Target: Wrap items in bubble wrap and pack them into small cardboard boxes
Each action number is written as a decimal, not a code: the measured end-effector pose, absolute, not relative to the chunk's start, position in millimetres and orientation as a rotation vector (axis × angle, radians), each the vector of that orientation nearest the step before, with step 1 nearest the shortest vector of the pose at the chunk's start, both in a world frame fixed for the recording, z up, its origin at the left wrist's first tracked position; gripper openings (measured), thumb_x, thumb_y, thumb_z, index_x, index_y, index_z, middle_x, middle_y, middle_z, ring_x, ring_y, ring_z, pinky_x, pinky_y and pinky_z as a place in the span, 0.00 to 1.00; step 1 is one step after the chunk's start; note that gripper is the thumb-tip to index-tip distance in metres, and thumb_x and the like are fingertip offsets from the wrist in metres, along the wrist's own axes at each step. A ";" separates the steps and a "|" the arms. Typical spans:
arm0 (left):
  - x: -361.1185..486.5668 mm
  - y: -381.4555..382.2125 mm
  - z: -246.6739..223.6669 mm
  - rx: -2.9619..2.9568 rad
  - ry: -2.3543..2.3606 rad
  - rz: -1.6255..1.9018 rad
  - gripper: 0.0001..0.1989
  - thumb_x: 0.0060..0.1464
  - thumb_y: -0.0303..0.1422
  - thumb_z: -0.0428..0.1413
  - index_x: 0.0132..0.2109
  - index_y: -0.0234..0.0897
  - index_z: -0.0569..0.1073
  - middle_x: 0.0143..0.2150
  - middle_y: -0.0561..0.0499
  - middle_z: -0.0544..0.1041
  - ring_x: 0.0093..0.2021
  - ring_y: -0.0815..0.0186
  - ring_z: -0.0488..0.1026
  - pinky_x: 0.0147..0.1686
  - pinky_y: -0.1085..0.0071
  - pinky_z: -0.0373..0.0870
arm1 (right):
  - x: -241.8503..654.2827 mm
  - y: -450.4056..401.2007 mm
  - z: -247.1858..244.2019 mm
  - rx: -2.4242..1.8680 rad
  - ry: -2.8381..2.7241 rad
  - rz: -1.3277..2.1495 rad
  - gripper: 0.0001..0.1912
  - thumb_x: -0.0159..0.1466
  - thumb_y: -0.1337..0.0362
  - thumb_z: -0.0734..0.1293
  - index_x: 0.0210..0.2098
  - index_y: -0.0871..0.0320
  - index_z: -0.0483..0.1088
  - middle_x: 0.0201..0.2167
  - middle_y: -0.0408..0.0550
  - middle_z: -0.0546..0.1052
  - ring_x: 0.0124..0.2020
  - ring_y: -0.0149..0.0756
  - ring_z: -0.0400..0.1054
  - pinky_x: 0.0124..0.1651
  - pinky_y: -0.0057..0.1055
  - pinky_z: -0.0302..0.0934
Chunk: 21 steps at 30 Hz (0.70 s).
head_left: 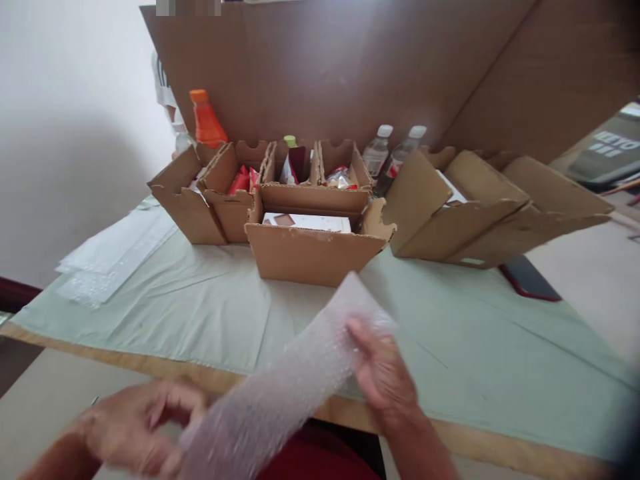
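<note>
A long strip of translucent bubble wrap [280, 380] slants across the front edge of the table, its far end raised towards the cardboard boxes. My right hand [383, 367] is closed on the strip near that far end, thumb lying on top. At the near left end, my left hand [145, 423] has curled fingers against the wrap's edge; it is somewhat blurred and seems to pinch it. Just beyond the strip stands an open cardboard box [315, 253] with a white box [307, 222] inside.
More bubble wrap sheets [115, 250] lie at the left. Behind stand cardboard bins [235, 217] with packets, an orange bottle [207, 120] and two clear bottles [377, 152]. Tilted cardboard bins [480, 220] stand right, beside a dark phone-like object [530, 280]. A tall cardboard panel [340, 67] closes the back.
</note>
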<state>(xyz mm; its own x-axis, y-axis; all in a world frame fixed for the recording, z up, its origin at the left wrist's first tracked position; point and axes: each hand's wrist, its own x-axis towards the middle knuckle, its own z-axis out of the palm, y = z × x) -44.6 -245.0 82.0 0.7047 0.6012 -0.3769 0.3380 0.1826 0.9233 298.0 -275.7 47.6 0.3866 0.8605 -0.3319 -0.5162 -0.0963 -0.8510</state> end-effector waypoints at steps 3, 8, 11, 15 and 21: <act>-31.2 -196.9 96.2 1.435 0.860 0.040 0.18 0.55 0.51 0.63 0.36 0.42 0.75 0.30 0.54 0.77 0.30 0.66 0.71 0.29 0.73 0.65 | 343.2 -295.6 53.7 -1.261 -0.478 0.898 0.21 0.47 0.53 0.82 0.35 0.55 0.78 0.35 0.47 0.82 0.35 0.40 0.76 0.41 0.36 0.73; 6.6 -126.3 82.8 1.783 1.076 0.049 0.17 0.57 0.47 0.58 0.44 0.39 0.74 0.30 0.53 0.74 0.30 0.65 0.71 0.30 0.71 0.65 | 375.0 -319.0 36.3 -1.571 -0.697 0.694 0.17 0.53 0.52 0.78 0.36 0.56 0.78 0.33 0.47 0.81 0.32 0.36 0.73 0.38 0.33 0.70; 27.6 -110.4 68.7 2.274 1.292 0.017 0.18 0.56 0.41 0.56 0.50 0.37 0.76 0.36 0.47 0.78 0.36 0.56 0.76 0.38 0.62 0.71 | 389.8 -329.8 19.5 -1.862 -0.975 0.442 0.18 0.59 0.52 0.73 0.43 0.58 0.77 0.35 0.49 0.80 0.32 0.38 0.72 0.41 0.39 0.70; 39.0 -136.8 57.7 2.865 1.364 0.310 0.21 0.61 0.34 0.55 0.59 0.33 0.72 0.62 0.32 0.73 0.64 0.40 0.68 0.60 0.43 0.64 | 410.9 -344.9 15.6 -2.039 -1.241 -0.075 0.25 0.66 0.53 0.68 0.58 0.62 0.71 0.50 0.61 0.78 0.43 0.48 0.74 0.51 0.52 0.69; 65.6 -208.0 34.9 2.970 0.983 0.416 0.23 0.66 0.34 0.55 0.65 0.34 0.68 0.70 0.32 0.66 0.71 0.41 0.59 0.67 0.42 0.58 | 347.4 -298.2 30.6 -1.668 -1.953 -0.079 0.20 0.73 0.61 0.62 0.61 0.60 0.68 0.62 0.61 0.72 0.62 0.53 0.67 0.59 0.51 0.65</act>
